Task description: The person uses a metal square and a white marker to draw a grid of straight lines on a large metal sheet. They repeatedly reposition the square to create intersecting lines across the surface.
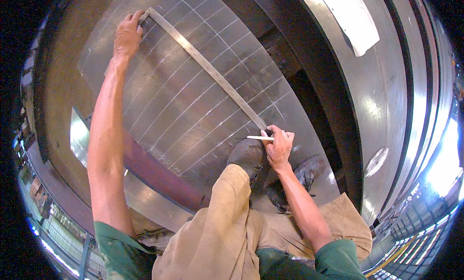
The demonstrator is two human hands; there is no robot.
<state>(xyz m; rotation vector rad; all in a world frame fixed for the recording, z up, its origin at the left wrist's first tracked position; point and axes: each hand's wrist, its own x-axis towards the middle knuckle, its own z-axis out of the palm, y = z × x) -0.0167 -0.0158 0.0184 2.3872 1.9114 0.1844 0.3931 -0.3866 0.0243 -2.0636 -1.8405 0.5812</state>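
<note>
A long flat steel straightedge (208, 68) lies slantwise over a grey metal plate (159, 103) marked with a grid of white lines. My left hand (128, 36) is closed on its far left end, where a short piece turns back under my fingers, like the leg of a square. At the near right end, my right hand (279, 148) pinches a thin white marking stick, like chalk (260, 138). That hand's fingers touch the straightedge's end, and the stick points left across the plate.
My dark shoes (246, 156) rest on the plate. Right of it, past a dark gap (319, 103), stand several curved metal plates (372, 96), one bearing a white sheet (355, 19). A reddish-brown curved edge (159, 176) runs along the lower left.
</note>
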